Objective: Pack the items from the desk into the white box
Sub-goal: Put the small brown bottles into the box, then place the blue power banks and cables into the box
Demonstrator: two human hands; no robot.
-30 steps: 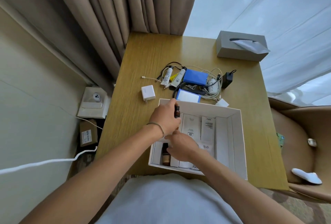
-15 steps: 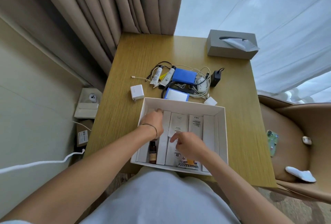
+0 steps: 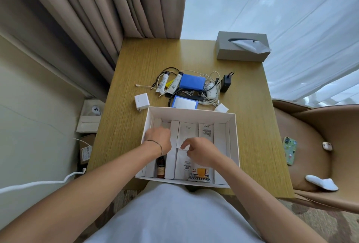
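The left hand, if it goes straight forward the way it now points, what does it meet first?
Probably the far wall of the white box. The left hand is inside the box, pointing away from the person over flat white packets. Beyond that wall lies a blue-edged card. Depth is hard to judge here.

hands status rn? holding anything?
Left hand: inside the white box, fingers hidden, grip cannot be told.
Right hand: fingers curled over a white packet; grip cannot be told.

Views: one only, head cam, wide-angle
Position: on the person's head, above the near edge of the desk
Facing: forward and steeply down
Closeness: white box near, below centre
Shared: nothing, single view
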